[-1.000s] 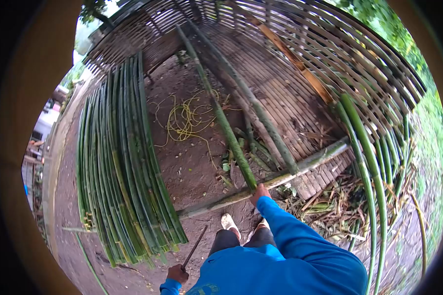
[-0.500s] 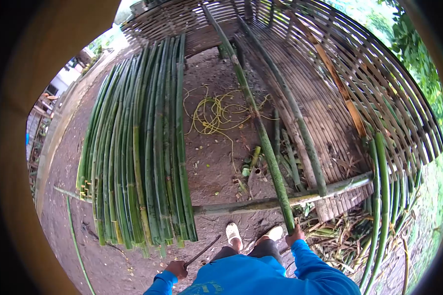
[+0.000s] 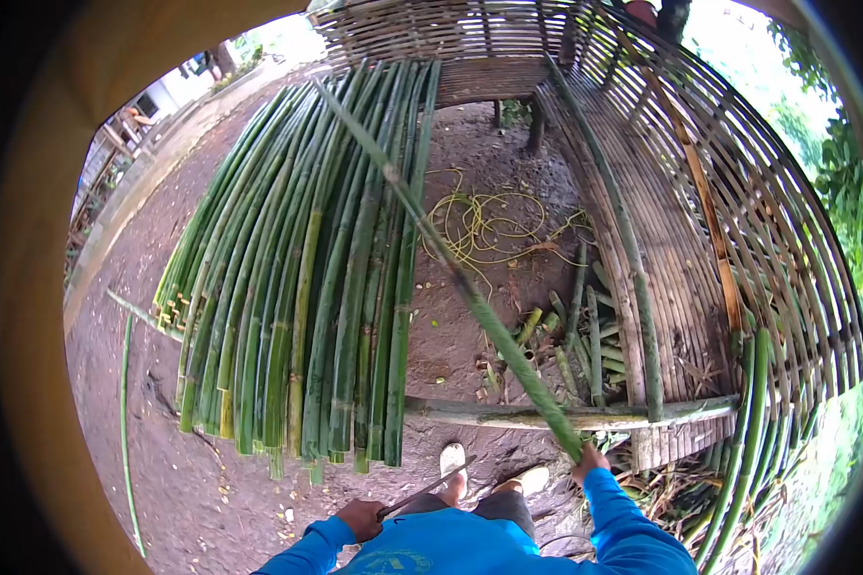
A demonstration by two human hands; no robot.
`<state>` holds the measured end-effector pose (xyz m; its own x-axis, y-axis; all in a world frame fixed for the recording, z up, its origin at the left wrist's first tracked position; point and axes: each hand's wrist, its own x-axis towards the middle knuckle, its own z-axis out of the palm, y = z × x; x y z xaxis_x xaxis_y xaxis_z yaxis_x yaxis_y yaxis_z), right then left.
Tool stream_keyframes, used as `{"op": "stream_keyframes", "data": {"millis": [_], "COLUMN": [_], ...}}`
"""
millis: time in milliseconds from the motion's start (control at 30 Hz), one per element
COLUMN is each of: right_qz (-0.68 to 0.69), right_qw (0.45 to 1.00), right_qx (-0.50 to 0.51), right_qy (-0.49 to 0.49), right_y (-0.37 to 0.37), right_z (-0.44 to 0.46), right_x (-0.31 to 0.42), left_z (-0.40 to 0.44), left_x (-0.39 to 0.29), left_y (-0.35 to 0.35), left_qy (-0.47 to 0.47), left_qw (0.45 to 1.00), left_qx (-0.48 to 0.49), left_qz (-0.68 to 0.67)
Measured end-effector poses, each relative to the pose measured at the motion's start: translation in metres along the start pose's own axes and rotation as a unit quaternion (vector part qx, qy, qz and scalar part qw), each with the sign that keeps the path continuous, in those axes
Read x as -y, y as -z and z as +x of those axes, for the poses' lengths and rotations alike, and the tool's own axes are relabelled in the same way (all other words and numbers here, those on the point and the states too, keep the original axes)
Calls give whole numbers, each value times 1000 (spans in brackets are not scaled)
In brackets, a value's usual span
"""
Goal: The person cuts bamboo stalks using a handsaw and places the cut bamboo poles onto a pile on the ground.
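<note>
Open-air yard, bare dirt ground (image 3: 201,517) in daylight
Slatted bamboo bench (image 3: 681,278) with slatted backrest (image 3: 422,40) along far and right sides, green foliage (image 3: 820,144) beyond, white building (image 3: 174,94) at far left

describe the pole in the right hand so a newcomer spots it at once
Start at the big stack of green poles on the left. The pole runs from the right hand up across the stack's far end in view. Unlike its stacked neighbours, it slants up-left.

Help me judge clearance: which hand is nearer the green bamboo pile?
Left. The left hand is just short of the near ends of the green bamboo pile; the right hand is farther, off to its right, gripping a single pole.
</note>
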<state>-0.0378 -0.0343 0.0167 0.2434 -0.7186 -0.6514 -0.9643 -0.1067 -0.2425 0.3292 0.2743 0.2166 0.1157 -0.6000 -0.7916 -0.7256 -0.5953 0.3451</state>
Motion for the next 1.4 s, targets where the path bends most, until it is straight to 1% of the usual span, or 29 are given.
{"op": "stream_keyframes", "data": {"millis": [33,100,200,233,267,300,367,433,533,600,633,667,700,733,800,833,867,900,933,1000,1033,1067,1100,1167,1200,1267,1300,1367,1400], "right_qz": [4,-21,32,120,74,226,163,225,252,219,196,187,178,173,83,112,99,103,174,223,204,195,187,189,194,160,176,165,141], "right_qw": [1000,997,981,970,913,840,727,701,673,759,792,844,890,925,993,993,985,980,944,882,867,855,840,825,815,810,802,804,797], "right_qx": [20,40,12,60,-12,57,-29,200,183,166,90,46,9,-20,47,18,-138,-126,-197,-215,-253,-226,-260,-243,-269,-331,-338,-348,-415], "right_qy": [-6,61,189,203,401,489,666,647,670,591,571,501,421,338,66,15,-11,-112,-197,-354,-379,-425,-438,-474,-475,-458,-459,-453,-415], "right_y": [-5,6,26,38,28,44,34,65,55,25,17,-9,-34,-59,-15,-4,-21,-83,-9,11,0,1,-24,6,18,23,47,56,53], "right_z": [6,8,-2,-12,-11,-43,-82,-132,-131,-90,-68,-39,-9,21,11,6,6,62,-18,-57,-66,-75,-72,-86,-87,-72,-75,-59,-52], "right_x": [28,100,232,288,336,384,446,464,431,373,332,276,219,161,51,-12,-78,-171,-176,-241,-280,-308,-346,-365,-377,-412,-411,-440,-451], "left_z": [4,12,14,19,25,27,29,23,21,22,27,27,31,26,46,56,69,81,91,93,89,78,81,92,145,131,125,128,128], "left_x": [7,19,32,39,47,52,43,37,38,44,49,43,44,28,69,88,106,118,119,80,43,2,-19,-50,59,-6,-38,-48,-47], "left_y": [-6,-16,-35,-44,-55,-60,-51,-44,-43,-51,-48,-43,-41,-26,-31,-37,-41,-38,-32,1,21,23,28,35,36,45,47,43,44], "left_qy": [0,-7,-34,-56,-79,-101,-53,-39,-20,-10,-19,-4,-39,-12,-98,-130,-130,-123,-111,-50,-19,-114,-91,-39,-266,-140,-75,-84,-73], "left_qw": [1000,1000,999,997,995,992,997,996,995,992,992,991,987,992,991,988,988,985,978,993,997,980,978,971,822,932,966,959,956], "left_qx": [8,6,-16,-36,-55,-74,-59,-73,-96,-118,-114,-125,-155,-122,-91,-88,-65,-48,-34,7,27,-135,-147,-182,-290,-227,-191,-248,-268], "left_qz": [3,1,-19,-23,-25,-25,-23,-31,-25,-53,-48,-35,-24,0,13,2,-54,-114,-174,-105,-67,91,112,149,411,244,155,108,94]}}
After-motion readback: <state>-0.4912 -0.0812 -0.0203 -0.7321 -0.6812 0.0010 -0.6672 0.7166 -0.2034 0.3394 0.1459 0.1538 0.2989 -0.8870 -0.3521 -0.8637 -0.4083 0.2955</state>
